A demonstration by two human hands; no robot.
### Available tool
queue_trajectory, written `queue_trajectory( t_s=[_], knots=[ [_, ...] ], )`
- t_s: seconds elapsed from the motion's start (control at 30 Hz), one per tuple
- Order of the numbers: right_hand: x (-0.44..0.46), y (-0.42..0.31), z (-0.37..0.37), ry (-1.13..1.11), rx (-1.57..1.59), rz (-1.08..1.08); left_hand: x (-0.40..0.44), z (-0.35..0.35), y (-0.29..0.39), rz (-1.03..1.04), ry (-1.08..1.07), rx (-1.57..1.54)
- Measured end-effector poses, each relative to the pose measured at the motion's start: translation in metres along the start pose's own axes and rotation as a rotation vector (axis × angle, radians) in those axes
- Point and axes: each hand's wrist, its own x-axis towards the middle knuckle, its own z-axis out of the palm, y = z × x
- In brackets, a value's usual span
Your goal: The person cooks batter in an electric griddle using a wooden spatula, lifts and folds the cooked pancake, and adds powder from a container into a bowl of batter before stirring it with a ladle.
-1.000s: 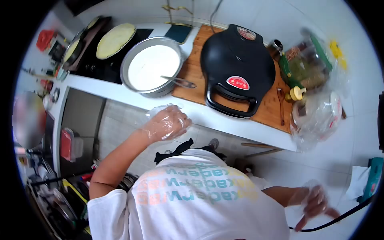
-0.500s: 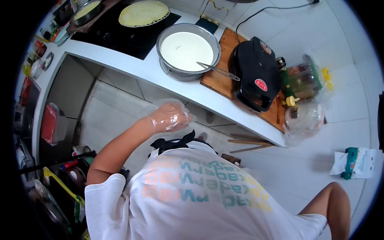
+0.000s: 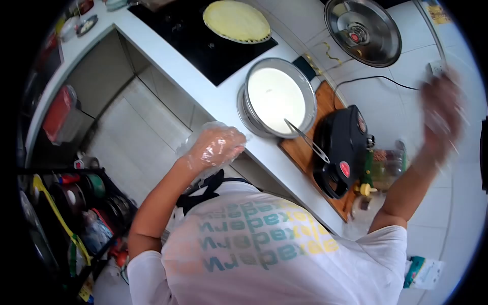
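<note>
My left hand [image 3: 216, 148], in a clear plastic glove, is closed in a loose fist beside the counter's front edge. Nothing shows in it. Raised against the wall at the right, my right hand [image 3: 441, 114] is also gloved and smeared by motion, so its fingers are unclear. It is nearest the wall socket [image 3: 436, 67] and the far end of a black cord [image 3: 373, 78]. That cord runs from a black electric griddle [image 3: 338, 147] with its lid down. Between my hands stands a steel bowl [image 3: 249, 94] of white batter [image 3: 274, 99], a long-handled metal utensil [image 3: 310, 142] leaning in it.
A round pale pancake [image 3: 236, 20] lies on a tray over the black cooktop [image 3: 203, 53]. The griddle rests on a wooden board [image 3: 295, 150]. A steel lid [image 3: 363, 33] is at the wall. Jars and a yellow-capped bottle [image 3: 365, 189] stand right; a loaded rack [image 3: 76, 203] is lower left.
My right hand has come up into view at the right, near the wall socket. My left hand stays in a fist. The view has turned, with the counter shifting right and down.
</note>
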Motion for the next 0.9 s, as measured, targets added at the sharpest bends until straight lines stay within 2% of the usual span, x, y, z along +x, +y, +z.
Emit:
queue_trajectory(
  t_s=[0.07, 0.1, 0.13, 0.17, 0.23, 0.33, 0.43, 0.47, 0.5, 0.57, 0.63, 0.67, 0.77, 0.87, 0.9],
  knots=[
    [0.026, 0.081, 0.031, 0.066, -0.206, 0.426, 0.006, -0.015, -0.023, -0.060, 0.190, -0.008],
    [0.032, 0.110, 0.043, -0.026, -0.133, 0.409, 0.008, -0.017, -0.031, -0.087, 0.282, -0.024],
    [0.035, 0.136, 0.053, -0.046, -0.038, 0.477, 0.015, -0.020, -0.039, -0.220, 0.308, -0.097],
    [0.039, 0.163, 0.061, -0.073, 0.055, 0.534, 0.023, -0.024, -0.050, -0.217, 0.365, -0.094],
    [0.041, 0.229, 0.072, -0.179, -0.014, 0.604, 0.037, -0.033, -0.073, -0.218, 0.471, -0.095],
    [0.047, 0.269, 0.093, -0.219, -0.060, 0.697, 0.068, -0.047, -0.100, -0.371, 0.537, -0.175],
    [0.052, 0.308, 0.112, -0.112, -0.016, 0.586, 0.101, -0.057, -0.140, -0.429, 0.634, -0.158],
    [0.061, 0.315, 0.114, -0.136, -0.060, 0.677, 0.113, -0.061, -0.157, -0.444, 0.661, -0.158],
    [0.067, 0.327, 0.117, -0.087, -0.087, 0.660, 0.125, -0.068, -0.174, -0.454, 0.687, -0.156],
    [0.075, 0.360, 0.127, 0.015, -0.149, 0.637, 0.147, -0.081, -0.211, -0.453, 0.714, -0.105],
    [0.088, 0.389, 0.136, 0.102, -0.180, 0.723, 0.170, -0.097, -0.249, -0.449, 0.742, -0.057],
    [0.095, 0.400, 0.141, 0.148, -0.199, 0.772, 0.182, -0.107, -0.269, -0.429, 0.716, 0.063],
    [0.116, 0.417, 0.161, 0.290, -0.323, 0.896, 0.215, -0.132, -0.321, -0.373, 0.649, 0.066],
    [0.136, 0.446, 0.178, 0.277, -0.611, 1.010, 0.242, -0.150, -0.355, -0.358, 0.572, 0.037],
    [0.144, 0.452, 0.182, 0.280, -0.585, 1.106, 0.250, -0.156, -0.365, -0.356, 0.541, 0.005]
  ],
)
